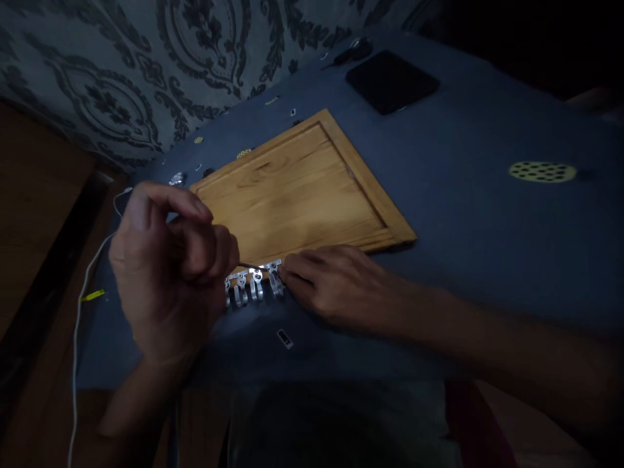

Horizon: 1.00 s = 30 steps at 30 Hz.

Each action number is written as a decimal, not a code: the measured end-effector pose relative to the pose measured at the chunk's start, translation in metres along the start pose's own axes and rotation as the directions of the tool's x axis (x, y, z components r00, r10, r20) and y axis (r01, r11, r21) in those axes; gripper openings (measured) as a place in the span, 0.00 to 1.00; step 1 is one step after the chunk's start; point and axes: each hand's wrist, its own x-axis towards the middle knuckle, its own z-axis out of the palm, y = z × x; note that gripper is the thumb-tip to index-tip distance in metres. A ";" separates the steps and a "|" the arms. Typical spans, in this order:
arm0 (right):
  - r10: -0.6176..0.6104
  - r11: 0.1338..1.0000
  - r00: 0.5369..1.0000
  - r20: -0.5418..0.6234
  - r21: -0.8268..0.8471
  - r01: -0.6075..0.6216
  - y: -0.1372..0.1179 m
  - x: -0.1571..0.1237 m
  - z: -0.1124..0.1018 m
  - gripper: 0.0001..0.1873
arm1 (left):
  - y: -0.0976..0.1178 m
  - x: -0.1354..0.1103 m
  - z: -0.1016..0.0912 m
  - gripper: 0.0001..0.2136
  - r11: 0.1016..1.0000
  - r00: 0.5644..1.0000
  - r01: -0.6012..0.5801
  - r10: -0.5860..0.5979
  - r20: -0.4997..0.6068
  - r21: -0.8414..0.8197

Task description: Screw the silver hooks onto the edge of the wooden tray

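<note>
Along the near edge of a wooden board [287,188] runs a metal hook rail [257,275] with several shiny double hooks hanging down. My left hand [175,266] is closed in a fist, with the thin shaft of a screwdriver [249,266] coming out toward the rail; its handle is hidden in the palm. The shaft's tip is close to the rail's right end. My right hand [331,279] is closed at that same end, fingertips pressed against the rail and the board's edge. The rail's left end is behind my left hand.
A black tablet-like slab [392,81] and a dark handled object [353,52] lie at the back of the blue-covered table [468,195]. A white cable [80,312] hangs down the left side. Crumpled foil [177,179] lies behind my left hand, near the patterned wall.
</note>
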 end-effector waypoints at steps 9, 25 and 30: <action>0.001 1.000 1.000 -0.025 -0.020 -0.001 0.000 -0.001 0.000 0.13 | 0.001 0.002 0.002 0.15 0.999 0.999 0.009 -0.007 0.037 -0.032; 0.008 1.000 0.996 -0.087 -0.022 -0.010 0.000 -0.004 0.004 0.16 | -0.009 0.005 -0.005 0.13 0.993 0.992 0.013 0.002 0.129 -0.114; -0.013 0.998 0.996 -0.091 -0.061 0.007 0.000 -0.004 0.004 0.13 | -0.009 0.004 -0.004 0.14 0.993 0.990 0.026 -0.009 0.142 -0.118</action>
